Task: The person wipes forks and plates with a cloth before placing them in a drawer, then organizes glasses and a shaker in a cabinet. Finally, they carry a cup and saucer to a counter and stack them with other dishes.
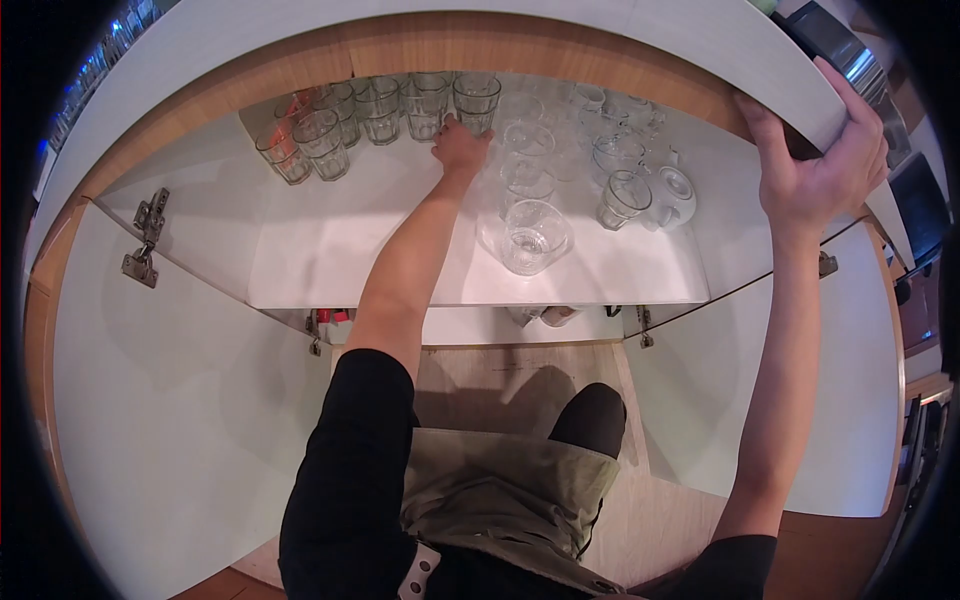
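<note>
Inside the open cabinet, my left hand (462,150) reaches to the back of the upper shelf. Its fingers and thumb are around the lower part of a clear drinking glass (477,96), which the hand partly covers. Just left of it stands another faceted glass (427,108), close to my fingers. Up at the right, my right hand (822,180) grips the edge of the white countertop (786,75), thumb beneath and fingers on top.
More faceted glasses stand at the shelf's back left. Clear glass bowls (536,238), cups and a small glass teapot (672,197) fill the right half. Cabinet doors (180,380) hang open on both sides. Below is a lower shelf (470,327) holding a few items.
</note>
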